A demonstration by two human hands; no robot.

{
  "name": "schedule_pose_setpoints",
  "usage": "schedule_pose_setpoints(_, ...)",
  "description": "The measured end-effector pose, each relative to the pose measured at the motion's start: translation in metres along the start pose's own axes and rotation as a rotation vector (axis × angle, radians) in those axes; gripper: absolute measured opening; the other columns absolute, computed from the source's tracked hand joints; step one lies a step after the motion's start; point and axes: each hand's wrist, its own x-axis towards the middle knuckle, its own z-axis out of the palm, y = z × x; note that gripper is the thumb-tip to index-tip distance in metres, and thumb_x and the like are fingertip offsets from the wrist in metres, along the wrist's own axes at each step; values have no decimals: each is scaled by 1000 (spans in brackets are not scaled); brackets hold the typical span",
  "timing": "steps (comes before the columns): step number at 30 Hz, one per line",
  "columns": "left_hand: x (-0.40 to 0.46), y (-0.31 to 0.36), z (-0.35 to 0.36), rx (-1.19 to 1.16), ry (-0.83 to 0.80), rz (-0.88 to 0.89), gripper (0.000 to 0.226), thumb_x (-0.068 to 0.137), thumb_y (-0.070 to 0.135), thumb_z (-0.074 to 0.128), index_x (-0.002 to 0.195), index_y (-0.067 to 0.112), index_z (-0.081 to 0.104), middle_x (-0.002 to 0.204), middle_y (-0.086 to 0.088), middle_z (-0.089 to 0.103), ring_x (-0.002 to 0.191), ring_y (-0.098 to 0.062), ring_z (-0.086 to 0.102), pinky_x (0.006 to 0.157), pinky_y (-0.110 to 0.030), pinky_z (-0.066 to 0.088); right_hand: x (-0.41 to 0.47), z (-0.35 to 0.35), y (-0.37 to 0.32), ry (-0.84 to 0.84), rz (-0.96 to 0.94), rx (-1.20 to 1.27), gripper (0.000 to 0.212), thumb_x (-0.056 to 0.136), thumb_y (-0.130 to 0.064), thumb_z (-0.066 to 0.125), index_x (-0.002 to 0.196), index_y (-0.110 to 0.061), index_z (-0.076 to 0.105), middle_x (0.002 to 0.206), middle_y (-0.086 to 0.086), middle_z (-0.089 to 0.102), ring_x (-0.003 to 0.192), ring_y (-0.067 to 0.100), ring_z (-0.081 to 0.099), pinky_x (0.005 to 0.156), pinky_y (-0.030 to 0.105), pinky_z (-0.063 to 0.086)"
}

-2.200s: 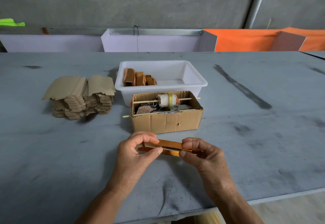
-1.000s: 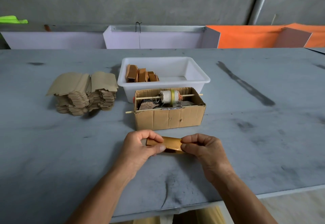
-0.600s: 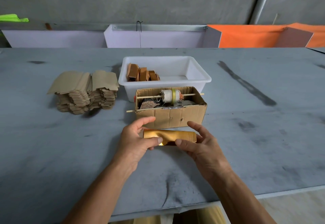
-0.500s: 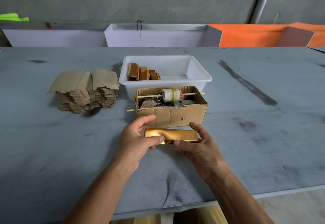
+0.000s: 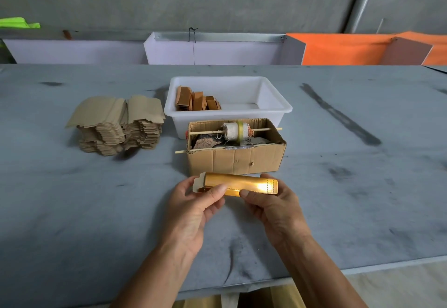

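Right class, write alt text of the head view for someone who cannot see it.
A left hand and a right hand hold a gold box over a grey table, its left flap open. Behind: a cardboard box with a spool, a white tub, stacked card blanks.

Forearms extended forward, left grip [image 5: 193,207] and right grip [image 5: 275,207] pinch with curled fingers, thumbs nearest.
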Motion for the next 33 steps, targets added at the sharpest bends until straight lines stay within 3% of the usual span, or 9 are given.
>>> schedule_pose_setpoints(4,-4,-4,3,101,10,-50,27,61,0,74,85,6,62,68,-7,71,56,-16,67,48,-21,53,-2,0,1,-37,28,2,56,66,18,70,114,-7,56,78,8,65,73,22,62,63,28,52)
schedule_pose_setpoints(7,-1,-6,7,80,89,-44,14,73,-4,70,77,7,62,60,-6,69,49,-15,65,44,-20,50,-4,2,3,-57,30,-5,52,61,15,72,106,-7,59,74,8,66,69,21,62,63,28,51)
schedule_pose_setpoints(10,1,-6,7,71,126,-26,13,74,-3,70,75,7,64,59,-7,69,49,-16,65,43,-21,50,-5,3,1,-76,31,5,42,52,7,74,91,-4,62,72,10,66,65,20,63,59,26,53)
schedule_pose_setpoints(14,2,-6,9,32,157,-13,13,75,-2,70,72,9,65,59,-6,69,49,-17,65,43,-21,51,-6,1,0,-67,108,42,20,69,8,70,84,-2,62,65,9,68,54,15,66,45,20,52)
schedule_pose_setpoints(20,1,-7,8,-8,123,-46,6,82,7,66,79,5,60,59,-13,69,53,-23,69,45,-24,54,-6,0,-4,7,113,4,14,72,6,71,78,-3,63,60,8,68,49,12,65,42,18,51)
schedule_pose_setpoints(29,2,-4,9,-20,54,-116,33,90,37,53,91,4,54,68,-23,69,57,-27,70,48,-31,57,-3,0,-8,56,134,-29,12,74,8,70,75,-4,65,59,8,68,47,11,63,41,17,49)
schedule_pose_setpoints(33,2,-6,12,29,26,-113,16,72,10,71,82,4,61,66,-10,71,56,-18,69,46,-23,54,-2,1,-11,52,127,-37,12,74,8,70,75,-3,65,58,7,67,46,11,63,41,17,49)
